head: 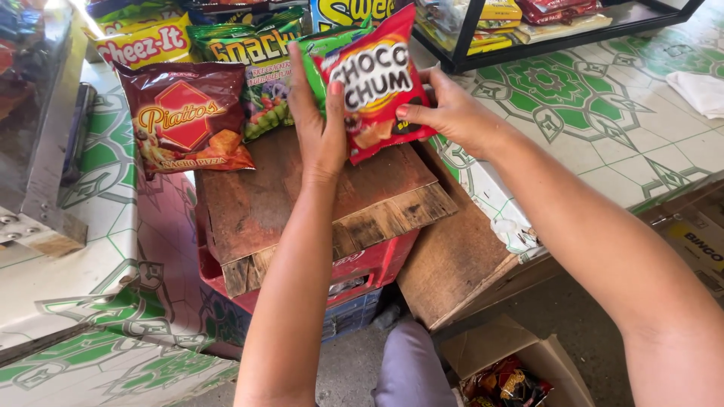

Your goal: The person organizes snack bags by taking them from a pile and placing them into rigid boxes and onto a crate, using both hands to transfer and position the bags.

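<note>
Currently, L hand (320, 124) and R hand (452, 113) both grasping red snack bag (377, 79), brown snack bag (185, 117) at 9 o'clock, wooden board (302, 200) below.

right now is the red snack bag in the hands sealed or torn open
Sealed, as far as visible: the red snack bag looks puffed and whole, held upright between left hand and right hand.

Dark red snack bag (185, 117) on wooden board (302, 203)

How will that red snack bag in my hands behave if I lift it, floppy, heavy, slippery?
The red snack bag looks puffed and crinkled, so it is probably light for its size and gives under pressure. Its glossy film may slip, though the left hand and right hand pinch it from both sides. The contents could crush if squeezed hard.
</note>
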